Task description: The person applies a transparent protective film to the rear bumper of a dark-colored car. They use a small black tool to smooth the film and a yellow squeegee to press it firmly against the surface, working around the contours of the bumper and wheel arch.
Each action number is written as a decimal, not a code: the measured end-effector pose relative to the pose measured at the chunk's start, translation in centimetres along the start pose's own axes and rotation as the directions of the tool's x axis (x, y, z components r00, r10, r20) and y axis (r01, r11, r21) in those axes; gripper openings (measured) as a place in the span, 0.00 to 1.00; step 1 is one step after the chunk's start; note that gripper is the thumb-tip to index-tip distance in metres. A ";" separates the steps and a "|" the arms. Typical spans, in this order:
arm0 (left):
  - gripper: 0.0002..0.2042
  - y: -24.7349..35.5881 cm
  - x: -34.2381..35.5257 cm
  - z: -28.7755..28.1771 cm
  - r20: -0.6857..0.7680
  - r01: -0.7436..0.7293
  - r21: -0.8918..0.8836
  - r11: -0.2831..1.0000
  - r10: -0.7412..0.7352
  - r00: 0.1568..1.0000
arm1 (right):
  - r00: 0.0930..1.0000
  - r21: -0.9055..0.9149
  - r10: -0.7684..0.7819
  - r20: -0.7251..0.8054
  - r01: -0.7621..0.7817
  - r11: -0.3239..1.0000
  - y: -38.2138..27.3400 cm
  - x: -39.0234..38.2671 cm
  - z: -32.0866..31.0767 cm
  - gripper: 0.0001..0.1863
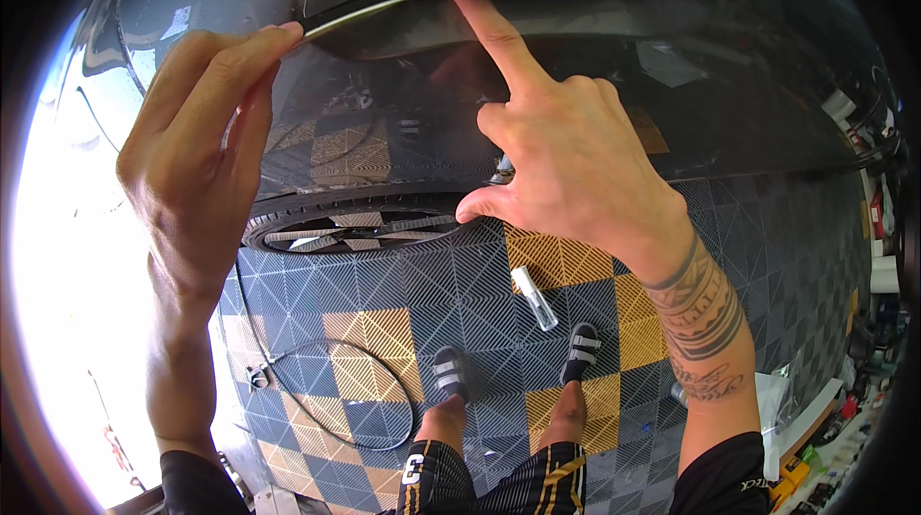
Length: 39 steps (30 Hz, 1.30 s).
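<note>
A glossy dark car body panel (413, 93) fills the upper part of the head view, with a long curved edge near its top. Along that edge runs a thin, shiny strip (360, 14); its exact kind is unclear. My left hand (206, 112) pinches the strip's near-left end between thumb and fingertips. My right hand (566, 141) reaches up with the index finger stretched out, its tip at the dark curved edge to the right of the strip. The right thumb points out sideways, the other fingers are curled, and nothing shows in that hand.
Below the panel, a car wheel (360, 232) shows. On the patterned floor tiles (460, 285) lies a clear bottle with a white top (535, 299), ahead of my feet. A black cable (411, 409) loops at lower left. Assorted items (849, 409) line the right side.
</note>
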<state>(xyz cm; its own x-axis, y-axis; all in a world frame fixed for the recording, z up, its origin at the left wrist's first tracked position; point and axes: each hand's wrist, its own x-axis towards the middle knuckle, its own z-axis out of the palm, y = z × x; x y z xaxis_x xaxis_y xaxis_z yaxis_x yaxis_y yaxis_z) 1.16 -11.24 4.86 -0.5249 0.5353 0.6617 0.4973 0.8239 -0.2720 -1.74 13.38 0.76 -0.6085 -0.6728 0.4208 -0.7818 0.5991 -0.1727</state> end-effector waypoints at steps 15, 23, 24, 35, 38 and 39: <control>0.11 -0.3 0.3 1.6 -0.049 -0.027 0.043 0.999 0.029 0.998 | 0.991 0.308 0.040 -0.125 0.001 0.951 3.4 0.1 0.0 0.30; 0.12 -0.4 0.3 2.1 -0.048 -0.033 0.035 0.999 0.035 0.998 | 0.980 0.316 0.083 -0.183 -0.022 0.948 3.0 0.3 0.5 0.30; 0.12 -0.4 0.4 2.1 -0.044 -0.031 0.039 0.999 0.033 0.999 | 0.980 0.299 0.080 -0.182 -0.022 0.954 2.9 0.3 0.5 0.31; 0.13 0.0 1.0 1.9 0.000 -0.017 0.049 0.999 0.017 1.000 | 0.993 0.149 0.046 -0.105 -0.030 0.988 2.1 0.4 -0.3 0.31; 0.13 -0.2 1.0 1.8 0.013 -0.018 0.040 0.999 0.017 1.000 | 0.990 0.159 0.088 -0.108 -0.070 0.985 2.6 0.1 0.5 0.31; 0.13 -0.2 1.1 1.6 0.022 -0.021 0.043 0.999 0.020 1.000 | 0.990 0.156 0.083 -0.112 -0.065 0.986 2.5 0.2 0.5 0.31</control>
<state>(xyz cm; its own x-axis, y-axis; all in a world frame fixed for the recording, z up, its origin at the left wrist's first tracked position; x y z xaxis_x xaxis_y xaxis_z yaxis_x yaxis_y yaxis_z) -0.58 -10.50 4.52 -0.5300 0.5554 0.6408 0.4779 0.8199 -0.3152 -3.87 14.58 -0.04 -0.6525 -0.5675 0.5021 -0.7520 0.5664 -0.3370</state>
